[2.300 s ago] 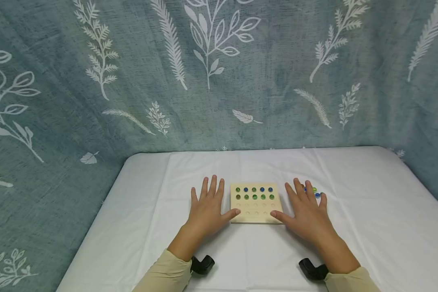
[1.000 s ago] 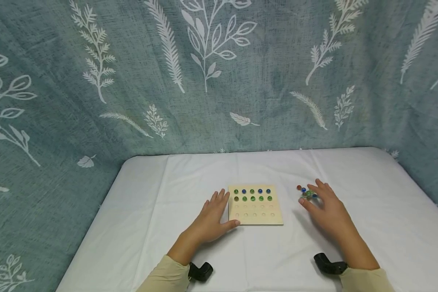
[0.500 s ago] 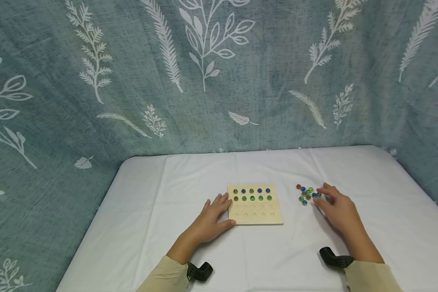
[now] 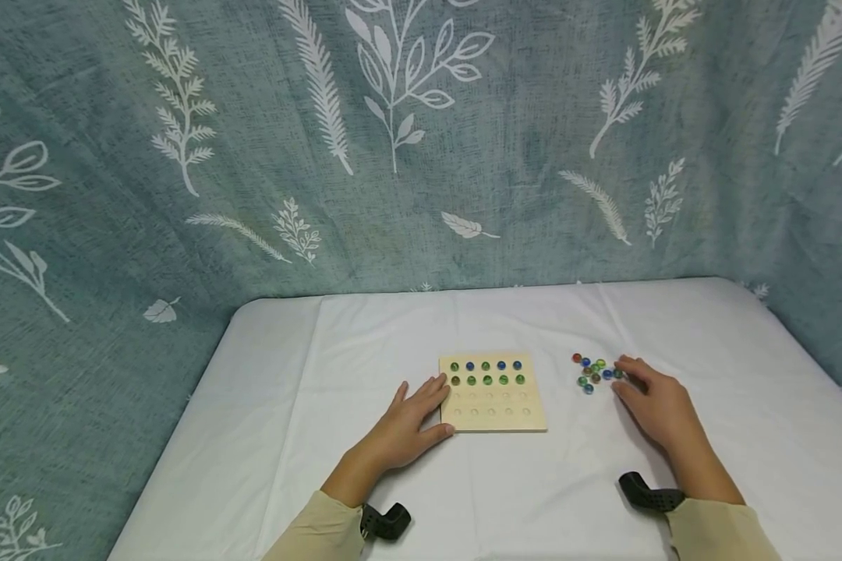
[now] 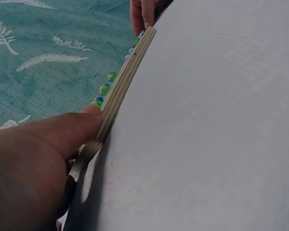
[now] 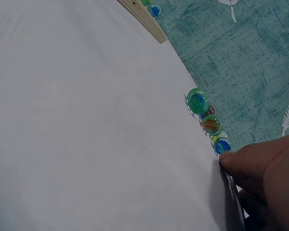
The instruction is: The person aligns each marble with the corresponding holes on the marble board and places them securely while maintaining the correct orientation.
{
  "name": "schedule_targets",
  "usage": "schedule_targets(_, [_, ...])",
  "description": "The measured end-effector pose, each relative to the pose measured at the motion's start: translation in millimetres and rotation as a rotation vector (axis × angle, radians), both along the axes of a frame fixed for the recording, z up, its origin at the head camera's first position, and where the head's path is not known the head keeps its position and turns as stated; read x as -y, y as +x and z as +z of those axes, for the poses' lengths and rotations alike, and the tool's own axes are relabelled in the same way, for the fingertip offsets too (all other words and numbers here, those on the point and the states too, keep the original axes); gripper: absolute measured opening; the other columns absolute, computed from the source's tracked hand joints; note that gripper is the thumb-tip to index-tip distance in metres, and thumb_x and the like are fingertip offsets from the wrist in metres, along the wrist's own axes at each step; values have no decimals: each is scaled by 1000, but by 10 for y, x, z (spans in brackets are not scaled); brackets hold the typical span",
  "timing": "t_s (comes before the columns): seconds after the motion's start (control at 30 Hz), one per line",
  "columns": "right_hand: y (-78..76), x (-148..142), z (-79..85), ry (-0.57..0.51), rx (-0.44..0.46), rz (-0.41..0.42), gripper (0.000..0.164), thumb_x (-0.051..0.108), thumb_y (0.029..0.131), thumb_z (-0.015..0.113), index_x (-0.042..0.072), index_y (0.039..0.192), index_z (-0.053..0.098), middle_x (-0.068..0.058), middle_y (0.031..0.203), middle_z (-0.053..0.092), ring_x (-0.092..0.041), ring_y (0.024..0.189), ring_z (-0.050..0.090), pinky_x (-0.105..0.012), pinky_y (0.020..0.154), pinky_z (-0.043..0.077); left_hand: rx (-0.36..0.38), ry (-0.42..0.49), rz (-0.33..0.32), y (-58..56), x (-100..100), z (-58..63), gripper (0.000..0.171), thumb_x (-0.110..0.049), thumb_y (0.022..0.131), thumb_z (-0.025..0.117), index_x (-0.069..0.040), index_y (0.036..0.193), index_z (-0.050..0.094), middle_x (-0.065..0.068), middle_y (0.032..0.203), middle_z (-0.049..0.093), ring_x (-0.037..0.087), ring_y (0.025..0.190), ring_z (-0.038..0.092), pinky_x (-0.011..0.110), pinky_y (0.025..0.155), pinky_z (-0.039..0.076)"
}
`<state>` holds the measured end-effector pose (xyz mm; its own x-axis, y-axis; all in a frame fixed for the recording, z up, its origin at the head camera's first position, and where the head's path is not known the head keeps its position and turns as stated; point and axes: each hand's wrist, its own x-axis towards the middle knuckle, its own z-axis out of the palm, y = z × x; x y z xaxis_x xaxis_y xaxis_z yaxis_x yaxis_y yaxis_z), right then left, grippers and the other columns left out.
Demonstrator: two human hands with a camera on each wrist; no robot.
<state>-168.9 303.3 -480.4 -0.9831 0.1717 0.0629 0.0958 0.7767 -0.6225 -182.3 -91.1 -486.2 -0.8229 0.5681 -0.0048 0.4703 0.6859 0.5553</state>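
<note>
In the head view a pale wooden board (image 4: 498,421) with rows of round hollows lies mid-table; its two far rows hold green, blue and brownish marbles. My left hand (image 4: 408,428) rests at the board's left side, fingertips on that edge and thumb at the near-left corner. To the right, my right hand (image 4: 663,409) has thumb and forefinger curled about a dark green marble (image 4: 619,374) at the edge of a loose cluster. Several marbles, among them a red marble (image 4: 577,358) and a yellow-green marble (image 4: 600,364), make up the rest. The right wrist view shows the thumb close by a blue marble (image 6: 222,145).
A white cloth (image 4: 365,343) with light creases covers the table. Behind and to the left hangs a blue-green curtain (image 4: 252,140) with white leaf prints. Black wrist mounts (image 4: 386,522) stick out under both forearms, low over the cloth.
My right hand came off the board's right side, passed over the loose marbles and closed its fingertips at their right edge. The left hand's fingers drew in onto the board's left edge.
</note>
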Motion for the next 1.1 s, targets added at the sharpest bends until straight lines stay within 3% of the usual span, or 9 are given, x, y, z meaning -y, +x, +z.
schedule_targets(0.13, [3,-18,-12,28,-21,-8,44,24,100,57,4,139,54,-28,148,40,-51,136,37,-68,107,31,-12,-11,-4,-6,5,-4,70,-46,97,58,-14,154,34,-8,164,19,12,151,18,45,126,1])
schedule_targets(0.37, [-10,-31,-40,35,-55,-21,31,17,99,59,2,125,63,-21,145,49,-47,138,38,-66,108,32,-26,-16,1,-21,-1,-15,70,-48,97,57,-15,155,34,-8,163,20,12,151,19,44,126,1])
schedule_targets(0.53, [-2,-25,-57,45,-53,-34,31,15,97,60,0,125,63,-21,146,48,-48,138,37,-66,108,32,-14,-13,6,-13,-2,-17,71,-48,96,58,-16,155,33,-9,164,20,12,151,19,44,126,1])
schedule_targets(0.87, [3,-28,-23,31,-75,-45,34,22,97,63,-1,123,65,-20,143,51,-47,136,40,-65,108,34,-32,-8,0,-20,3,-21,71,-48,96,58,-15,154,34,-8,163,20,12,151,20,45,126,2])
schedule_targets(1.1, [21,105,115,-50,-82,-55,44,36,98,61,1,124,66,-17,145,50,-44,139,40,-65,108,33,-31,3,-2,-17,14,-21,70,-47,96,58,-14,154,35,-7,163,21,13,151,21,46,126,3])
